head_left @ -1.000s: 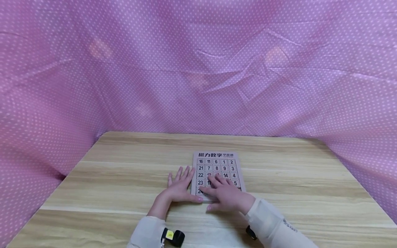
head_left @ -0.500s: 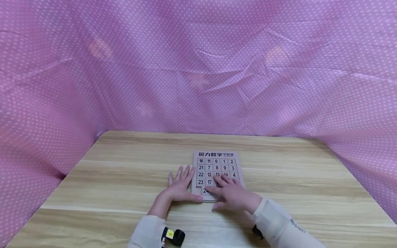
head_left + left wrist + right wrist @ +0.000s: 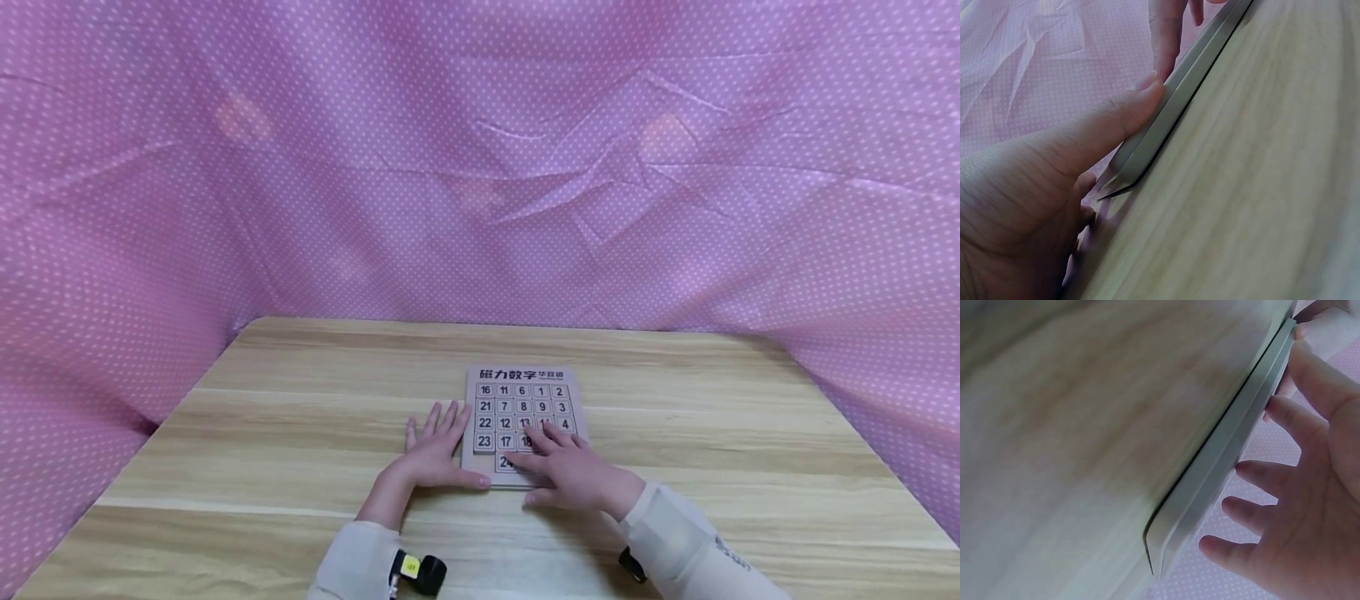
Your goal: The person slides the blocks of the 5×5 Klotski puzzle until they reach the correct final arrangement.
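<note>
A flat grey number sliding puzzle (image 3: 480,465) lies on the table, with Chinese characters above its square numbered tiles. My left hand (image 3: 429,462) is spread at its left side, fingers along the left edge and thumb at the near left corner. In the left wrist view the left thumb (image 3: 1116,115) rests against the puzzle's near edge. My right hand (image 3: 576,477) reaches over the lower right tiles with spread fingers, its index fingertip on the 24 tile (image 3: 506,462). A bare gap shows left of that tile. The right hand hides several tiles in the lower rows.
The wooden table (image 3: 300,433) stretches out on both sides of the puzzle. Pink dotted cloth (image 3: 480,208) hangs behind the table and along its sides. A small black camera (image 3: 431,575) sits at the left wrist.
The 24 tile has slid right from the bottom left corner, baring a gap there. My right hand has shifted right with it. The left hand has stayed in place.
</note>
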Demonstrator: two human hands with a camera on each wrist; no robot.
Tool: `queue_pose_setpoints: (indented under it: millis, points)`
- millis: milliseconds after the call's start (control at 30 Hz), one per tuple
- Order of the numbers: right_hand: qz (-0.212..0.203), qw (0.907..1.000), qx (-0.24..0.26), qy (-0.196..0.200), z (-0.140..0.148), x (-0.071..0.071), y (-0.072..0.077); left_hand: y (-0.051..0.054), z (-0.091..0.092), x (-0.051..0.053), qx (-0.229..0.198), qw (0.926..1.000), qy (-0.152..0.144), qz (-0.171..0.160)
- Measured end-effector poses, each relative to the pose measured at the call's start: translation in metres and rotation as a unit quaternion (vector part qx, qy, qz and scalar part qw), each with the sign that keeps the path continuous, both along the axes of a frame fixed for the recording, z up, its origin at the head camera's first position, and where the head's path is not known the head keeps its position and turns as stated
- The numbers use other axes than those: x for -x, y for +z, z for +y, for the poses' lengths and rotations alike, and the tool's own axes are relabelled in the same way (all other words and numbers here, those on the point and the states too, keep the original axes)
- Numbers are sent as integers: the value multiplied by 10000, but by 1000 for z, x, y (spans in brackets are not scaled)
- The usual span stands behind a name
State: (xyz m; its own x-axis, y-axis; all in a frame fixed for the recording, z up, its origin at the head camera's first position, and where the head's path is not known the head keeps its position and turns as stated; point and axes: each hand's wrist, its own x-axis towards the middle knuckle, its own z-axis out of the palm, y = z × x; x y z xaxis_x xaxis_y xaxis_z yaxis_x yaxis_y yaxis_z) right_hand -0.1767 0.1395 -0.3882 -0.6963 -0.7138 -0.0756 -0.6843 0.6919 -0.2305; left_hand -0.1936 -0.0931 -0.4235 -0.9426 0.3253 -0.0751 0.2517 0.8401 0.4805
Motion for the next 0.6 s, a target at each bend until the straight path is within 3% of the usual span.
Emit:
queue_pose_setpoints:
  millis: [333, 600]
  points:
    - [-208, 9998, 55, -28, -9, 4, 9, 2, 0, 1, 101, 9999, -12, -7]
    - [-179, 9992, 116, -346, -23, 19, 12, 2, -2, 0, 107, 9999, -45, 21]
